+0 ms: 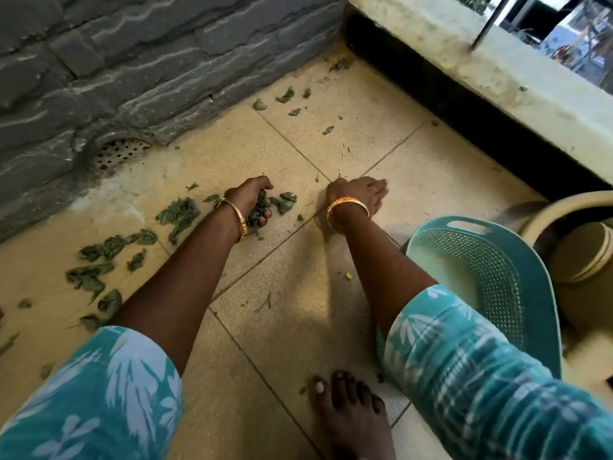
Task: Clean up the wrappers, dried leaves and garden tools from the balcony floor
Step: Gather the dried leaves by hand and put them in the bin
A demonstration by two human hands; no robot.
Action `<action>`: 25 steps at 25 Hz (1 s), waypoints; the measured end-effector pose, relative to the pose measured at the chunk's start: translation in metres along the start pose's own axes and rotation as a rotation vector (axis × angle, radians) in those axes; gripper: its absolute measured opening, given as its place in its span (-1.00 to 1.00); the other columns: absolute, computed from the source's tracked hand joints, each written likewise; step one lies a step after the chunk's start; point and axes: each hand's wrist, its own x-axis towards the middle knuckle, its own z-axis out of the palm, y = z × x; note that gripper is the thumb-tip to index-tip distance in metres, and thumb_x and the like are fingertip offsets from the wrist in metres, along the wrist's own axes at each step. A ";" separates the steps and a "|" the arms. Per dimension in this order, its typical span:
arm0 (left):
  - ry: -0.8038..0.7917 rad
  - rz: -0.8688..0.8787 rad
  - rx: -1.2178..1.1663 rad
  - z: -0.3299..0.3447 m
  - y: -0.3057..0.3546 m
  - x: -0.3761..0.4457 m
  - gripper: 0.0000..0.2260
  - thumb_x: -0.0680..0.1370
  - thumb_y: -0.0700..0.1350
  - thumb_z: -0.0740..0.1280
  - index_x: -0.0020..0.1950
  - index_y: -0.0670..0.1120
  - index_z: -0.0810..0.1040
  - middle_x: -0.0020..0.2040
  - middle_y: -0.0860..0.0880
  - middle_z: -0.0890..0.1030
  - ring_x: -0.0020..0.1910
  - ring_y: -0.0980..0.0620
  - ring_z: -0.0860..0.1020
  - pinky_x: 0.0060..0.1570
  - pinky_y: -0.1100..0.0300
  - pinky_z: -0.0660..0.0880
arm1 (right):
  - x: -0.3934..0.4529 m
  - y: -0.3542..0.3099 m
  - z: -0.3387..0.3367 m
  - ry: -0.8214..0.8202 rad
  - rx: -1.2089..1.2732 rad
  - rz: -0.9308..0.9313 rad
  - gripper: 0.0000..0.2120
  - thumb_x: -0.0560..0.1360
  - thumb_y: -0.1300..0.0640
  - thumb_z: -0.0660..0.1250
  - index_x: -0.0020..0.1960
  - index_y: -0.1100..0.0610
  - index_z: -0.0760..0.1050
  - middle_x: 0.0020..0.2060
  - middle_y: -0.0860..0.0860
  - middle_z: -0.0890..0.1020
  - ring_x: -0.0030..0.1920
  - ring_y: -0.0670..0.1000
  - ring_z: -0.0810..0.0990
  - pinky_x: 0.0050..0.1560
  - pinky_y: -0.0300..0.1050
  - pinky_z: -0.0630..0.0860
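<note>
Left hand point(251, 202): fingers curled, gripping clump of dried leaves point(258, 212) at floor point(288, 327). Right hand point(360, 194): fingers straight, together, touching floor.

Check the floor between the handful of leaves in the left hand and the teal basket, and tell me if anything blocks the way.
Only the right hand and its forearm lie between the left hand, gripping the bunch of dried green leaves, and the teal perforated plastic basket. The beige tiled floor there holds only small crumbs.
</note>
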 end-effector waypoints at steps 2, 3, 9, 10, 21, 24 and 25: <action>0.016 -0.003 0.006 -0.010 -0.006 -0.004 -0.82 0.51 -0.15 0.27 -0.28 -0.12 0.39 -0.47 -0.01 0.40 -0.64 0.08 0.35 -0.62 0.39 0.23 | -0.022 0.006 0.019 -0.058 -0.078 -0.227 -0.39 0.59 0.05 0.05 0.49 0.34 -0.08 0.51 0.23 -0.05 0.51 0.18 -0.08 0.50 0.03 -0.07; 0.028 -0.009 0.011 -0.014 -0.011 -0.006 -0.83 0.52 -0.16 0.27 -0.27 -0.13 0.40 -0.47 0.00 0.41 -0.63 0.08 0.35 -0.62 0.39 0.23 | -0.036 0.011 0.029 -0.090 -0.114 -0.360 -0.42 0.59 0.07 0.06 0.49 0.33 -0.01 0.50 0.24 0.02 0.50 0.19 -0.01 0.49 0.03 -0.02; 0.148 0.027 0.012 -0.029 -0.032 -0.022 -0.79 0.50 -0.17 0.34 -0.33 -0.12 0.44 -0.43 -0.03 0.45 -0.54 0.05 0.37 -0.61 0.39 0.26 | -0.096 0.045 0.040 0.088 -0.224 -0.455 -0.38 0.55 -0.02 0.13 0.48 0.26 0.05 0.49 0.27 0.01 0.50 0.23 -0.05 0.49 0.13 -0.05; 0.152 0.043 0.020 -0.029 -0.035 -0.027 -0.80 0.50 -0.18 0.34 -0.32 -0.12 0.45 -0.41 -0.04 0.45 -0.53 0.04 0.37 -0.61 0.38 0.25 | -0.098 0.055 0.034 0.123 -0.249 -0.358 -0.32 0.54 -0.09 0.12 0.50 0.26 -0.02 0.50 0.27 -0.06 0.50 0.23 -0.13 0.47 0.14 -0.13; 0.178 0.029 0.006 -0.063 -0.070 -0.060 -0.83 0.50 -0.19 0.36 -0.29 -0.11 0.47 -0.40 -0.03 0.46 -0.53 0.05 0.38 -0.61 0.39 0.28 | -0.122 0.041 0.072 -0.035 -0.106 -0.342 -0.19 0.53 -0.15 0.12 0.50 0.30 -0.18 0.49 0.26 -0.18 0.50 0.20 -0.24 0.45 0.06 -0.27; 0.181 0.043 -0.001 -0.075 -0.070 -0.059 -0.85 0.50 -0.18 0.36 -0.26 -0.12 0.49 -0.40 -0.03 0.47 -0.56 0.06 0.39 -0.61 0.39 0.29 | -0.105 0.022 0.070 0.056 -0.060 -0.408 -0.23 0.53 -0.12 0.12 0.50 0.30 -0.13 0.50 0.25 -0.12 0.51 0.19 -0.16 0.47 0.05 -0.20; 0.179 0.040 -0.021 -0.078 -0.069 -0.058 -0.86 0.50 -0.18 0.36 -0.25 -0.12 0.50 -0.39 -0.03 0.47 -0.58 0.07 0.39 -0.61 0.39 0.29 | -0.095 0.022 0.065 0.118 -0.055 -0.342 -0.25 0.54 -0.11 0.11 0.50 0.30 -0.12 0.50 0.25 -0.11 0.51 0.20 -0.16 0.47 0.06 -0.19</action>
